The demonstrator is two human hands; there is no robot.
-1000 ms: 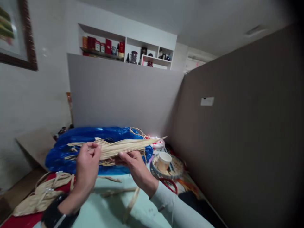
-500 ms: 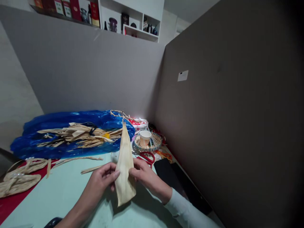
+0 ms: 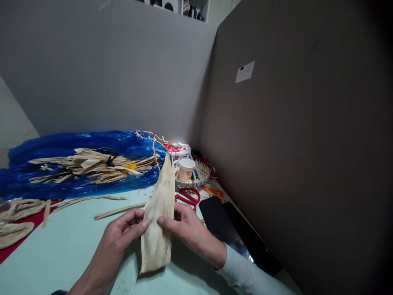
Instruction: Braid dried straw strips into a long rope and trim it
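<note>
A long pale dried leaf [image 3: 159,215] stands upright over the pale green table [image 3: 61,250], its tip pointing away from me. My left hand [image 3: 118,237] pinches its left edge with thumb and fingers. My right hand [image 3: 187,229] pinches the right edge at about the same height. The lower end of the leaf hangs below both hands, close to the table.
A blue plastic bag [image 3: 76,164] with a bundle of dried leaves [image 3: 92,166] lies behind. A small woven basket [image 3: 201,176] holds a paper cup [image 3: 186,169]. Red scissors [image 3: 187,197] and a black phone [image 3: 221,223] lie right. Grey partitions close off back and right.
The view dropped from the shelves to the table. The leaf, held level in both hands over the blue bag, now stands upright, spread flat between my pinching hands, nearer to me.
</note>
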